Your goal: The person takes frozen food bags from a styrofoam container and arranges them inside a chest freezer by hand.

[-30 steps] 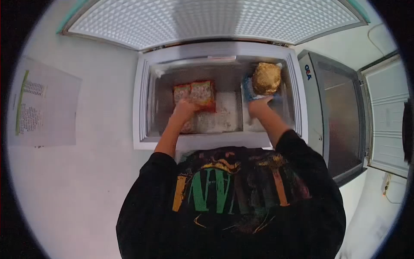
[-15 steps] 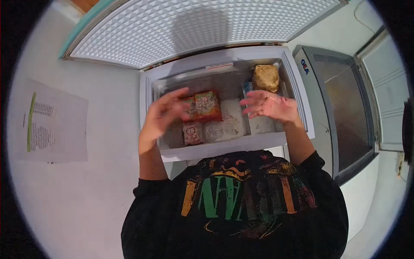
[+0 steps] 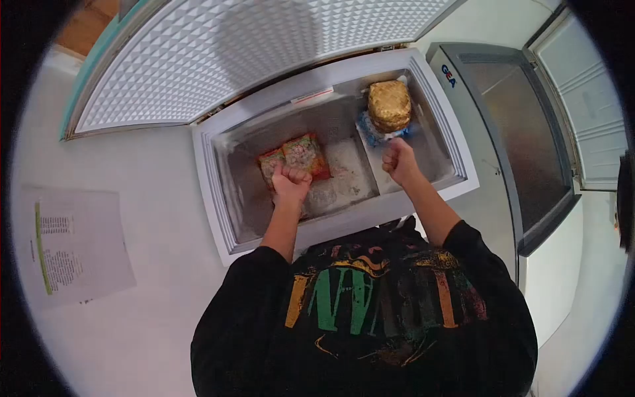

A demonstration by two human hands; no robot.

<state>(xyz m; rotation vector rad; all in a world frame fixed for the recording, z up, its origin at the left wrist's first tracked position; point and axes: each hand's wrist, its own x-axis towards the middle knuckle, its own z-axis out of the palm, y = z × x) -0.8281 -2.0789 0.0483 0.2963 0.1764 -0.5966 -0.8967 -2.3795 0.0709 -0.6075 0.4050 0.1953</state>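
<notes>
My left hand (image 3: 291, 184) is curled into a fist over the chest freezer (image 3: 206, 198), with nothing visible in it. Behind its knuckles, red-and-green packets (image 3: 301, 153) lie on the freezer floor, and the hand covers part of them. My right hand (image 3: 399, 161), also a fist with nothing showing in it, hovers at the right side of the freezer. Just beyond it sits a golden-brown wrapped block (image 3: 389, 104) on top of a blue-and-white bag (image 3: 374, 130). Whether either hand touches anything below cannot be made out.
The freezer's raised lid (image 3: 198, 73) leans back at the far side. A grey GEA freezer (image 3: 493, 159) stands to the right with a glass top. A printed sheet (image 3: 79, 241) hangs on the white wall at left. Inside, a raised step (image 3: 390, 178) fills the right end.
Both hands have gone from open with fingers spread to closed fists. My left hand moved right and slightly down, in front of the packets. The view has turned and shifted.
</notes>
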